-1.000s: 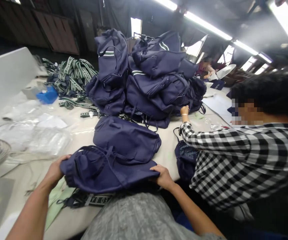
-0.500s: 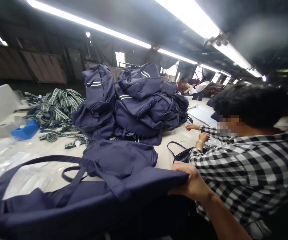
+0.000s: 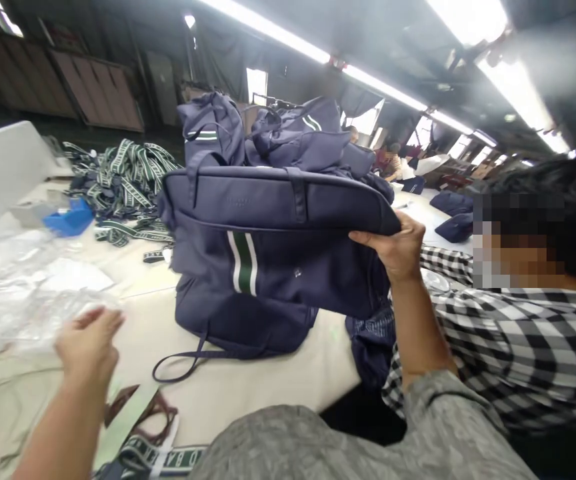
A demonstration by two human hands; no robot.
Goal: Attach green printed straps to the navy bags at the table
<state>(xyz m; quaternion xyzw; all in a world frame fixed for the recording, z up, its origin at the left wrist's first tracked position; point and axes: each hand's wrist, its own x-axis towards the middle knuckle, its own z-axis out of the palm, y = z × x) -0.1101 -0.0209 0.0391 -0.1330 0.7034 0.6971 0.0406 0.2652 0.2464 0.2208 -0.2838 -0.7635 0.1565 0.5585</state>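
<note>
A navy bag (image 3: 208, 260) with a green-and-white stripe is held up in front of me. My right hand (image 3: 402, 248) grips it by the upper right corner, thumb on the front face. Two strap pieces cross the bag's top panel. To the left, my left hand (image 3: 89, 343) is raised over the table, apart from the bag, its fingers loosely curled with gaps and nothing visible in them. Clear plastic bags (image 3: 23, 293) lie just beyond that hand. Below the held bag, another navy bag (image 3: 248, 330) rests on the table with a thin strap loop toward me.
Behind stands a pile of navy bags (image 3: 298, 140). Green-and-white lettered straps (image 3: 133, 177) lie heaped at the back left, near a blue box (image 3: 69, 217). More lettered strap (image 3: 183, 459) lies close by my body. A co-worker in a checked shirt (image 3: 528, 333) sits close on my right.
The navy bag has risen and turned, so its striped front now shows. My right hand has gone up with it. My left hand has come into view at the left, apart from the bag.
</note>
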